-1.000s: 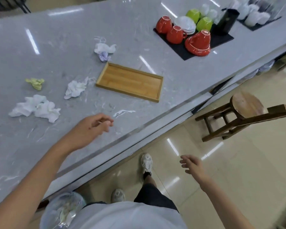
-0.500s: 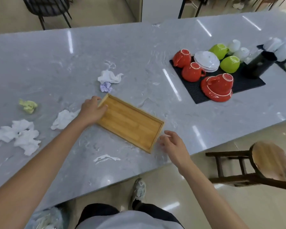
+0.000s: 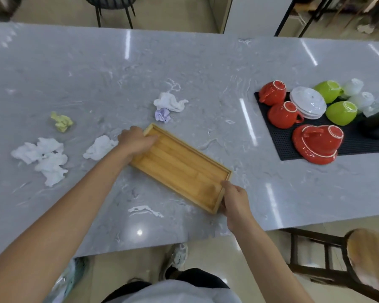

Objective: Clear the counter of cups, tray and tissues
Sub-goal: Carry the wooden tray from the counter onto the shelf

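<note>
A shallow wooden tray (image 3: 179, 167) lies at an angle on the grey marble counter (image 3: 206, 73). My left hand (image 3: 136, 142) grips its far-left end, fingers over the rim. My right hand (image 3: 233, 199) holds its near-right corner. Crumpled tissues lie around: white tissues (image 3: 43, 157) at the left, another white tissue (image 3: 99, 147) beside my left hand, a yellow tissue (image 3: 61, 122), a white tissue (image 3: 170, 102) with a purple tissue (image 3: 162, 114) behind the tray. Red cups (image 3: 283, 114) and green cups (image 3: 340, 112) sit upside down on a black mat (image 3: 359, 141) at the right.
White saucers (image 3: 309, 102) and white cups (image 3: 357, 94) share the mat with a dark container (image 3: 376, 123). A wooden stool (image 3: 368, 256) stands on the floor at the lower right. A bin with a plastic liner (image 3: 68, 278) shows below the counter edge.
Both hands have come up to the tray: the left from the near counter, the right from beside my body. Each now grips one end. The view has shifted right.
</note>
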